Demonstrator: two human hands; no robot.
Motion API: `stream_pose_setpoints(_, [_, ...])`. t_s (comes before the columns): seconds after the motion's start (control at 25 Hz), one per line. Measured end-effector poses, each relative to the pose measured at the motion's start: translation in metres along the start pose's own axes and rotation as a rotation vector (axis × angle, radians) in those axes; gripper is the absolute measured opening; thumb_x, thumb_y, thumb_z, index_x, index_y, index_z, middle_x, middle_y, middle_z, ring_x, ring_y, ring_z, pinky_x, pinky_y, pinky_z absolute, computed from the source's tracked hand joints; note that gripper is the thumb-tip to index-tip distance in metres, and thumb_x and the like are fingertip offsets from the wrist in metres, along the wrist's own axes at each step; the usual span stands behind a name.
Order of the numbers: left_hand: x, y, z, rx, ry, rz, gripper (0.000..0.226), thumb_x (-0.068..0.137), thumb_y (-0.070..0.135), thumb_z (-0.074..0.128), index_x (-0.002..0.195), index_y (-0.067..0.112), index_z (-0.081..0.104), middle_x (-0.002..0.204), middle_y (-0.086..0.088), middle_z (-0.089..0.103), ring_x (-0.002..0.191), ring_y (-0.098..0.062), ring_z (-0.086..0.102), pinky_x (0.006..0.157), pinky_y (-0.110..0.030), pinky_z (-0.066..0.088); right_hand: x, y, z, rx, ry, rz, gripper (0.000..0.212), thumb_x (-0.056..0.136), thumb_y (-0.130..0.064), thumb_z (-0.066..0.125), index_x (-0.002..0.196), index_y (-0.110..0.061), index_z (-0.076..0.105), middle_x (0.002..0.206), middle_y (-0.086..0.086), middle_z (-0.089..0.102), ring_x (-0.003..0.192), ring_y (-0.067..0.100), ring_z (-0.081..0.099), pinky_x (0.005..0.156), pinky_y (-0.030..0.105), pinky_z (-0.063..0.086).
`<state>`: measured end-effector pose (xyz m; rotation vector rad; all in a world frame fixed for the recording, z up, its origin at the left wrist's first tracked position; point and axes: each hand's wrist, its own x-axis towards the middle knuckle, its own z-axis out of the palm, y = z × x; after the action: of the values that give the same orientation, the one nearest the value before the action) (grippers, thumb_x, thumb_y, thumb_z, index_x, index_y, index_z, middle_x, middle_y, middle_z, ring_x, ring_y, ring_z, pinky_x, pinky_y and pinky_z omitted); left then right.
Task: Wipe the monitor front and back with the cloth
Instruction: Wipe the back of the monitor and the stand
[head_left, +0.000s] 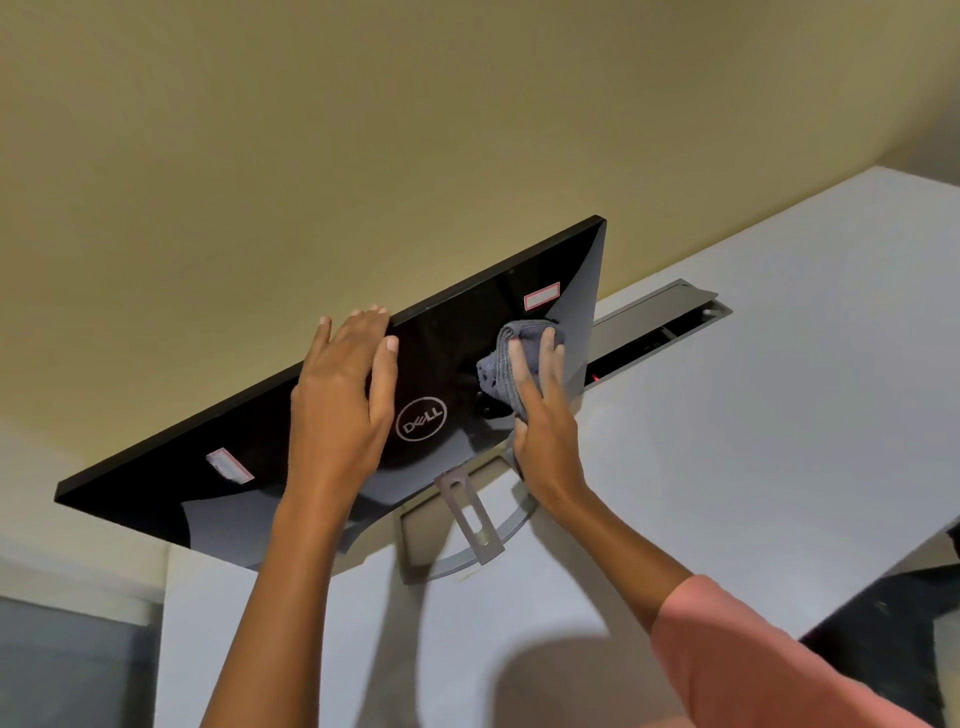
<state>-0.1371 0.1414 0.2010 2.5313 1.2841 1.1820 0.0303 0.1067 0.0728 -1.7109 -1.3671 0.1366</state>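
Standing on the white bench (779, 415), the monitor (322, 436) shows its shiny black back, tipped over to one side. On the left is a small sticker (228, 465). Next comes the left hand (340, 395), fingers out flat, with the tips over the top edge to steady it. Then the round logo (421, 418), and below it the grey stand (467, 519). The right hand (545, 415) presses the grey cloth (506, 364) flat on the back. The cloth is soft and bunches up (easy to squash). I think the monitor is stiff, slippery and easy to break, so hold it by the edges.
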Motion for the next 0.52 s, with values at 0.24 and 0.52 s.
stream_pose_setpoints(0.24, [-0.018, -0.028, -0.024, 0.061, 0.167, -0.132, 0.036, 0.102, 0.023, 0.039, 0.117, 0.002, 0.065, 0.118, -0.014, 0.066, 0.119, -0.023, 0.056, 0.116, -0.036, 0.025, -0.002, -0.038, 0.002, -0.268, 0.036, -0.460, 0.072, 0.076, 0.020, 0.036, 0.139, -0.014, 0.047, 0.148, 0.023, 0.034, 0.138, 0.047, 0.022, 0.104, 0.069, 0.027])
stream_pose_setpoints(0.52, [-0.037, -0.051, -0.048, 0.072, 0.207, -0.164, 0.038, 0.101, 0.026, 0.041, 0.113, 0.002, 0.067, 0.121, -0.011, 0.064, 0.127, -0.017, 0.047, 0.119, -0.037, 0.017, 0.021, -0.030, -0.015, -0.258, 0.092, -0.221, 0.101, 0.067, 0.035, 0.041, 0.148, -0.021, 0.019, 0.158, 0.015, 0.002, 0.146, 0.038, -0.004, 0.115, 0.062, 0.011])
